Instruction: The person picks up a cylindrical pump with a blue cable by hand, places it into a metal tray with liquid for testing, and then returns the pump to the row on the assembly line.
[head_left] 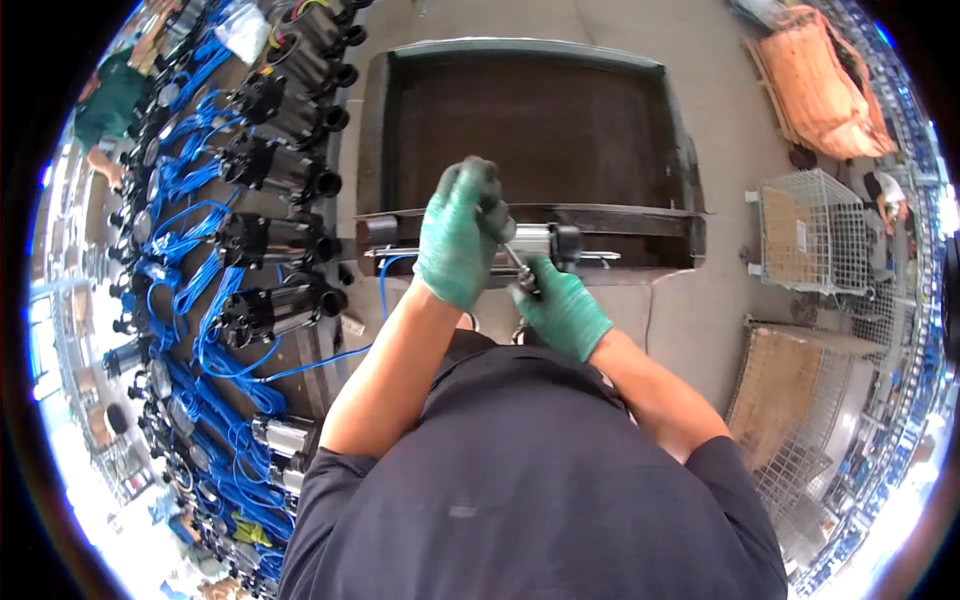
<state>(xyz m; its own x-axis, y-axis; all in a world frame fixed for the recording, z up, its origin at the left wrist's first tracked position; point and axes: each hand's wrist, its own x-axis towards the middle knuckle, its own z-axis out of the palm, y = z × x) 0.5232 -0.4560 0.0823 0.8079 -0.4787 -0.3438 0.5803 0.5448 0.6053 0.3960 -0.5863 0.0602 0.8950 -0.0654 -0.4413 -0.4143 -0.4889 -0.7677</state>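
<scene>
My left hand (458, 240), in a green glove with darkened fingertips, is closed above a silver-and-black cylindrical pump or motor (535, 238). What its fingers grip, if anything, is hidden. My right hand (563, 308), also gloved, is closed on a slim metal tool (515, 258) whose shaft slants up toward the left hand. The cylinder lies sideways across the near end of a dark metal tank (530, 130), partly covered by my hands. A blue cable (383, 290) runs from beside it to the left. Thin metal rods (602, 256) stick out at both sides.
On the left, several black cylindrical units (270, 240) stand in rows with coiled blue cables (195, 240). To the right are wire-mesh cages (810, 230) and an orange sack (825, 85) on a pallet. Another person (887, 195) is at the far right; a green sleeve (108, 100) shows at far left.
</scene>
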